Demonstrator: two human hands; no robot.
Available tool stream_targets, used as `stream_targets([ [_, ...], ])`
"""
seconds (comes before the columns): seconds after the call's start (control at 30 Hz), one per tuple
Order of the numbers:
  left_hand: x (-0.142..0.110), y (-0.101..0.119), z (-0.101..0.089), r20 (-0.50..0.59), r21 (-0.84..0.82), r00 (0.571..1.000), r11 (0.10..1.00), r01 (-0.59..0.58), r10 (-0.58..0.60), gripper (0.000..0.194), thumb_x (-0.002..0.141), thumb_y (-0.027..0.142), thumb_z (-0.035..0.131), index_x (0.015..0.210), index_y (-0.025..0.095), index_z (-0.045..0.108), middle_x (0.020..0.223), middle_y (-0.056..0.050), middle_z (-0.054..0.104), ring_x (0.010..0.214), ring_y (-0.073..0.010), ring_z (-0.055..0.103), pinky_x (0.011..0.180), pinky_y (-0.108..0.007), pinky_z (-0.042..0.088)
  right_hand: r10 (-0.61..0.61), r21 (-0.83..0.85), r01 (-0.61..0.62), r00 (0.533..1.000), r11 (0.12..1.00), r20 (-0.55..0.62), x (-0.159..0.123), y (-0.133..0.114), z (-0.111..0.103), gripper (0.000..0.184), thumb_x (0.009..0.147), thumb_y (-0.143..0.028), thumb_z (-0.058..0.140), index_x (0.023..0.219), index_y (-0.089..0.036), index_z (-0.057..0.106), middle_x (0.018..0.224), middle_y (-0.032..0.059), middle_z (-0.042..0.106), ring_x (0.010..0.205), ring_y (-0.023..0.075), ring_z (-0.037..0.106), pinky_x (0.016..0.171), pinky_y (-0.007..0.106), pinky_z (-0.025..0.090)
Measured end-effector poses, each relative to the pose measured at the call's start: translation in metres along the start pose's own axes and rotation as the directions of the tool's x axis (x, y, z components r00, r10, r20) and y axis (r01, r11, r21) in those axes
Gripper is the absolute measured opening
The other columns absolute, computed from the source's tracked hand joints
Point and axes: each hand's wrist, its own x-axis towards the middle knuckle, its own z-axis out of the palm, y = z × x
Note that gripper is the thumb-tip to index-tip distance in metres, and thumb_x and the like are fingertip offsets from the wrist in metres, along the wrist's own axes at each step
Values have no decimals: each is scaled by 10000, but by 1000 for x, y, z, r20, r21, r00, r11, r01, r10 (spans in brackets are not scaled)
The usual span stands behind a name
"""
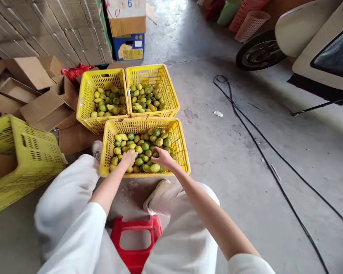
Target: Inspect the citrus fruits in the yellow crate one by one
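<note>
While between and beneath the fingers (132, 154) — yellow-green fruit (139, 161)

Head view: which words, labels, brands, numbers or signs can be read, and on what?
"6", blue, on the white-and-brown carton.
Red marks on that carton: too unclear to read.
Blue box below it: print on its yellow label too small to read.
Front yellow crate: no lettering that I can make out.

Head camera is looking forward and steeply down from above the wearer's lap. Own legs (188, 228) are filling the lower frame, very near; front yellow crate (143, 125) is sitting mid-frame, farther out. Wide view, taking in grey floor (217, 213) and, upper right, a vehicle (303, 64).
</note>
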Motion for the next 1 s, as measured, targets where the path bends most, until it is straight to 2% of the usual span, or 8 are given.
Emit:
stream_targets([
  [0.23, 21, -55, 44, 60, 170, 996, 984, 47, -58, 708, 824, 116, 545, 1499, 141, 333, 1609, -258, 205, 1456, -438, 276, 1110, -607, 326, 38, -6, -38, 984, 999, 172, 19, -15, 12, 222, 798, -214, 655, 1010, -190, 595, 1063, 90, 673, 975, 204, 634, 805, 258, 456],
  [0.33, 28, -73, 47, 77, 195, 991, 977, 92, -108, 669, 830, 182, 587, 1456, 90, 369, 1560, -291, 277, 1420, -450, 307, 1018, -541, 440, 74, -71, -57, 965, 996, 253, 21, -26, 19, 235, 799, -198, 652, 1027, -180, 601, 1081, 118, 676, 997, 236, 639, 796, 279, 455],
  [0.5, 32, -90, 43, 72, 216, 987, 969, 122, -141, 475, 929, 289, 587, 1380, 177, 491, 1449, -165, 469, 1343, -340, 430, 1025, -515, 455, 107, -167, -55, 940, 984, 325, 20, -54, 19, 217, 757, -150, 659, 969, -165, 617, 1031, 148, 669, 950, 301, 659, 732, 319, 450],
  [0.57, 33, -92, 43, 63, 214, 985, 966, 144, -161, 501, 916, 317, 627, 1380, 181, 497, 1442, -138, 480, 1319, -319, 464, 1064, -542, 418, 96, -171, -44, 945, 984, 313, 15, -63, 18, 230, 765, -142, 641, 991, -170, 609, 1054, 144, 656, 947, 295, 658, 729, 319, 446],
  [0.67, 34, -92, 44, 56, 176, 980, 968, 180, -192, 580, 822, 234, 697, 1363, 138, 510, 1477, -210, 445, 1363, -383, 420, 1094, -503, 368, 56, -130, -22, 963, 991, 265, 5, -61, 21, 244, 795, -151, 602, 1036, -179, 576, 1106, 123, 630, 948, 246, 647, 756, 305, 454],
  [0.77, 33, -92, 43, 47, 97, 972, 970, 223, -229, 590, 745, 236, 728, 1296, 121, 554, 1496, -248, 418, 1367, -429, 418, 1078, -457, 373, 34, 136, -51, 992, 989, 123, -2, -40, 26, 198, 787, -179, 584, 977, -203, 532, 1024, 61, 631, 924, 198, 620, 795, 293, 471],
  [0.9, 30, -95, 33, 36, -40, 941, 940, 339, -337, 588, 796, 338, 647, 1304, 87, 487, 1365, -275, 526, 1223, -372, 573, 955, -419, 474, 131, 359, -130, 991, 924, 22, 0, -9, 20, 224, 755, -254, 590, 944, -230, 472, 881, 8, 609, 827, 190, 586, 753, 307, 475],
  [1.0, 20, -96, 23, 88, -147, 924, 913, 382, -372, 529, 843, 392, 566, 1278, 108, 462, 1193, -224, 635, 946, -291, 691, 745, -361, 539, 28, 366, -17, 999, 930, -26, 4, 6, 19, 269, 740, -288, 614, 962, -241, 470, 921, 19, 610, 850, 199, 573, 778, 317, 468],
])
